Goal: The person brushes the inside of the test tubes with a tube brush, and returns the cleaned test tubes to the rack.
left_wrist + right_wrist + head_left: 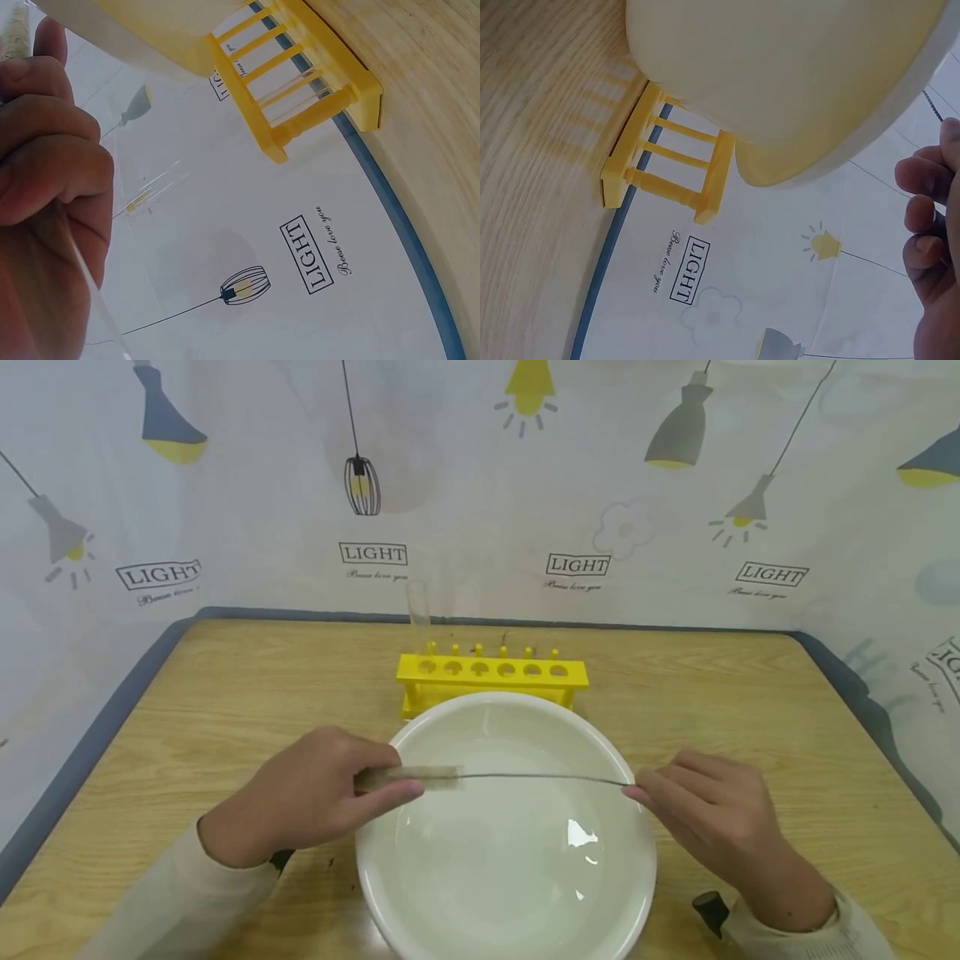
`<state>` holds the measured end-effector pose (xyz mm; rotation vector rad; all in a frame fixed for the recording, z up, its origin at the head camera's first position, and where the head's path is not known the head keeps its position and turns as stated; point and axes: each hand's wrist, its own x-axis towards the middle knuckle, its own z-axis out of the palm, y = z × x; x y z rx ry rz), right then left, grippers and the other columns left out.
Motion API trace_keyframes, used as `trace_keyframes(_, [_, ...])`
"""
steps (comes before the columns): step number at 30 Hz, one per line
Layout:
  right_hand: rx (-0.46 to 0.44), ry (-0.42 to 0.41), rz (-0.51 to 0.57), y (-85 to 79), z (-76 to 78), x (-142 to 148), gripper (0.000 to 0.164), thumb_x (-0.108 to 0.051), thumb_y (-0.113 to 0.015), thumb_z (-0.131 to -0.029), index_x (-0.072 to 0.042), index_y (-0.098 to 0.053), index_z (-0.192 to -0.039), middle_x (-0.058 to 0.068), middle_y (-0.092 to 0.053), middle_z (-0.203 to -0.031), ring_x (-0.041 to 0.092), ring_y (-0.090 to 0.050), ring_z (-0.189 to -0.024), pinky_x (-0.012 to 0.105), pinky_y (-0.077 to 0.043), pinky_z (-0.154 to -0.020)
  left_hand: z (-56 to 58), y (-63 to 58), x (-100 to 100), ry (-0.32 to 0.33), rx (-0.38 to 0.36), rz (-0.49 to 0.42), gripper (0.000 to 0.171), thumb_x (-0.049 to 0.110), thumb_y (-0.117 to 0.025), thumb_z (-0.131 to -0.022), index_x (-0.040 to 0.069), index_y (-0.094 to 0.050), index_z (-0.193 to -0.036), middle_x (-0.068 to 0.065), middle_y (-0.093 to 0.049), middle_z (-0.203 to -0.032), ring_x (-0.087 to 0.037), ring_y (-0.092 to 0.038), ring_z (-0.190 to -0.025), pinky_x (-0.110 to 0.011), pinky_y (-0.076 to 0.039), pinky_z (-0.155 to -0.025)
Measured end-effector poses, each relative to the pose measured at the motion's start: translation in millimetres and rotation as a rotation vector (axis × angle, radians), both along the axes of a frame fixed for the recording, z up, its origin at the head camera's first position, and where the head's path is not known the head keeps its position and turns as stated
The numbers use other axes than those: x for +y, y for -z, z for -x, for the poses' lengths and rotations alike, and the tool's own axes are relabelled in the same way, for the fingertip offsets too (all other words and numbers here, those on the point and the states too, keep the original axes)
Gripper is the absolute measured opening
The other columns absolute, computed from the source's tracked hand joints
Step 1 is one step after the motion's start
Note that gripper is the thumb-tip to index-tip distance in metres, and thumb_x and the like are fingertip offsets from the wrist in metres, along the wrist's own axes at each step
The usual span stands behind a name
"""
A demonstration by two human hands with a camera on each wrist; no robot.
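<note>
Over a white basin (pixel 645 860), my left hand (pixel 311 789) grips a clear test tube (pixel 94 289), whose glassy edge emerges below the curled fingers in the left wrist view. Brown bristles of a test tube brush (pixel 442 778) show at the thumb and fingertips; most of the tube is hidden by the hand. From the bristles a thin twisted wire (pixel 540 775) runs level across the basin. My right hand (pixel 712 806) pinches its far end between thumb and forefinger at the basin's right rim.
Behind the basin stands a yellow test tube rack (pixel 491 670), with an upright clear tube (pixel 417 614) in its leftmost hole. Bright reflections show inside the basin. The wooden table (pixel 750 693) meets a lamp-printed backdrop (pixel 465 510) at the back and sides.
</note>
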<state>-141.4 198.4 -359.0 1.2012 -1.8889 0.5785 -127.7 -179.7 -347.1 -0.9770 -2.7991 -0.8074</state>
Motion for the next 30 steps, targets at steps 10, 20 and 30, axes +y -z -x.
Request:
trace_keyframes(10, [-0.03,-0.062,-0.01,2.9,-0.7,-1.1,0.041,-0.029,-0.058,-0.103,-0.004,-0.074,-0.075,0.001,-0.067,-0.061,0.011,-0.054,-0.048,0.018,-0.045,-0.045,-1.0,-0.7,0.9,-0.008,-0.007,0.045,0.04,0.045,-0.067,-0.094,0.029,-0.046,-0.064,0.021,-0.022,-0.056,0.008,-0.022,-0.049,-0.015,-0.024,-0.046])
trace_keyframes(20, [-0.01,-0.113,0.007,8.5,1.0,-7.0,0.038,-0.027,-0.059,-0.102,-0.003,-0.074,-0.076,0.002,-0.067,-0.061,0.014,-0.057,-0.05,0.023,-0.049,-0.046,-2.6,2.0,4.2,0.016,-0.012,0.034,0.045,0.047,-0.064,-0.096,0.028,-0.043,-0.061,0.022,-0.02,-0.055,0.009,-0.019,-0.048,-0.014,-0.021,-0.046])
trace_keyframes(30, [0.018,-0.207,0.025,9.3,-1.3,-14.3,0.034,-0.02,-0.061,-0.101,0.0,-0.075,-0.077,0.001,-0.066,-0.062,0.011,-0.055,-0.05,0.02,-0.047,-0.047,-8.2,7.6,15.9,0.048,-0.07,0.072,0.043,0.054,-0.06,-0.096,0.029,-0.048,-0.063,0.021,-0.026,-0.054,0.008,-0.028,-0.048,-0.015,-0.025,-0.044])
